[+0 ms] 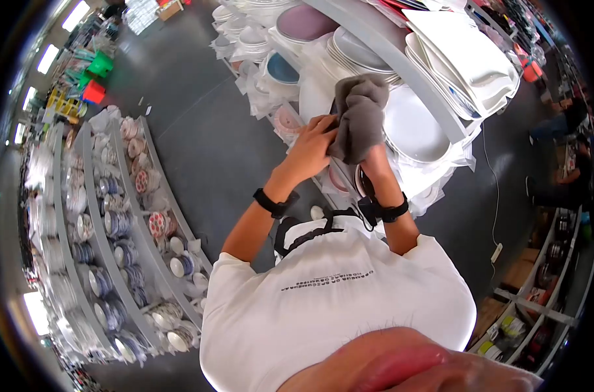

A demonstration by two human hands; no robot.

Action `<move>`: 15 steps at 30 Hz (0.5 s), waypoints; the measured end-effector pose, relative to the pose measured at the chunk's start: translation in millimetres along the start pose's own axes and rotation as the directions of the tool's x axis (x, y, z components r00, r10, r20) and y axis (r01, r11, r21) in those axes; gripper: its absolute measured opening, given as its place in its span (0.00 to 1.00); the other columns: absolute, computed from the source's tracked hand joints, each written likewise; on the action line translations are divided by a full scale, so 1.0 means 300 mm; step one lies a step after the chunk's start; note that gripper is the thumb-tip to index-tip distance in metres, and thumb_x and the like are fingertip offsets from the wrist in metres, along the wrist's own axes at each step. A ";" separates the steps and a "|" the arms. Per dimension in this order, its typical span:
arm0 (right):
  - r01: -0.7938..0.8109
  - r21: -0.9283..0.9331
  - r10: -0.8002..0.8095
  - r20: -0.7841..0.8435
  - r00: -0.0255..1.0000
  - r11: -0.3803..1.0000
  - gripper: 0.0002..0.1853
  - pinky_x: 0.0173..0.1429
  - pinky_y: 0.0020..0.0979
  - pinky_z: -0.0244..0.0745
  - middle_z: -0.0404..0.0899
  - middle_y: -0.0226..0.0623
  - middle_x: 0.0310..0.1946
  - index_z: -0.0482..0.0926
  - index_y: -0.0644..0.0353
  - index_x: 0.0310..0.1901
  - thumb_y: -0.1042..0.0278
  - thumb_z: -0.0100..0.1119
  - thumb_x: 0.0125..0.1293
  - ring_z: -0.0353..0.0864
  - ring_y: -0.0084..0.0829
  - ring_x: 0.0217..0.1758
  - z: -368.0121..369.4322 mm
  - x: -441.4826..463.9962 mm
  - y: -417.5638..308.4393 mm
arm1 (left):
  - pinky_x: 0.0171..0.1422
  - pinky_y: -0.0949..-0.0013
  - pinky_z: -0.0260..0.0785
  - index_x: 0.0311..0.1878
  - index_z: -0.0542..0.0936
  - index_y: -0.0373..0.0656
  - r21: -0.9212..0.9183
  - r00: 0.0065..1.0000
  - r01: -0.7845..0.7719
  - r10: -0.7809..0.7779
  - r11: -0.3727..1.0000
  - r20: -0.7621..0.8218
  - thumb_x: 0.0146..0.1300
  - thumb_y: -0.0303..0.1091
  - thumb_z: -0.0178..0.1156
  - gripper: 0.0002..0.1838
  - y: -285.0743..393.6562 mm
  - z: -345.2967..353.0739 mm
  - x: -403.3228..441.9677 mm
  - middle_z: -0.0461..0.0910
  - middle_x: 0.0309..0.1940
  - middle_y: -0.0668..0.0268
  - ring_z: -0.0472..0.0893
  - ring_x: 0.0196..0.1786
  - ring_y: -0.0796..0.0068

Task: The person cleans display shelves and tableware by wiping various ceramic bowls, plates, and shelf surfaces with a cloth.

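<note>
A bunched grey cloth (362,117) is held up in front of the shelf of plates. My left hand (314,145) has its fingers curled at the cloth's left edge, gripping it. From below, my right hand (375,160) reaches into the cloth, which covers its fingers; the cloth is bundled around that hand. Just right of the cloth lies a large white oval plate (418,124). Behind it are stacked grey-white plates (362,49), and a blue plate (282,68) sits to the upper left of my hands.
The grey shelf edge (401,59) runs close beyond my hands, with white square dishes (467,55) above it. Another rack (136,248) of wrapped crockery stands at left. A cable (495,189) trails across the floor at right, near other people (565,124).
</note>
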State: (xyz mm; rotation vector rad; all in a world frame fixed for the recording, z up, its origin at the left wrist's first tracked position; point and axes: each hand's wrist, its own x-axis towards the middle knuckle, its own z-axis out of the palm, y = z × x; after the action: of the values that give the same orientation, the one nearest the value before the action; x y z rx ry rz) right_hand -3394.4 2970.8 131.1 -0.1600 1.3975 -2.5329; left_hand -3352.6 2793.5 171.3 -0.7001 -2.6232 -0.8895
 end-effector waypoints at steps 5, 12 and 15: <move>0.460 -0.463 -0.526 -0.017 0.850 0.758 0.29 0.69 0.35 0.68 0.71 0.47 0.65 0.66 0.66 0.69 0.77 0.55 0.65 0.73 0.38 0.67 0.124 0.246 -0.087 | 0.64 0.55 0.69 0.40 0.85 0.39 0.105 0.965 -0.231 0.214 0.967 0.153 0.48 0.17 0.58 0.15 -0.073 -0.237 0.177 0.80 0.54 0.58 0.77 0.60 0.57; 0.109 -0.986 -0.780 0.168 0.603 -0.127 0.39 0.64 0.50 0.72 0.66 0.54 0.65 0.70 0.49 0.69 0.78 0.62 0.52 0.73 0.60 0.61 0.186 0.651 -0.197 | 0.34 0.64 0.73 0.33 0.82 0.44 0.062 0.427 -0.741 0.540 0.669 -0.725 0.55 0.26 0.64 0.02 -0.181 -0.817 0.205 0.84 0.33 0.59 0.83 0.34 0.69; -0.152 -0.972 -0.742 0.033 0.670 -0.180 0.38 0.62 0.51 0.75 0.68 0.52 0.66 0.70 0.46 0.70 0.71 0.62 0.53 0.76 0.60 0.59 0.201 0.852 -0.157 | 0.34 0.64 0.73 0.33 0.82 0.44 0.095 0.365 -0.746 0.524 0.659 -0.769 0.56 0.26 0.63 0.02 -0.353 -0.929 0.204 0.84 0.33 0.59 0.83 0.35 0.68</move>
State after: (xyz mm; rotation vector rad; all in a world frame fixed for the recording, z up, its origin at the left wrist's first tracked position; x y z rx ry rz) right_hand -3635.6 2878.1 197.7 0.0980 3.7711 -0.7807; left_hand -3429.9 2566.4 358.6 -1.0454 -1.2814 -0.9813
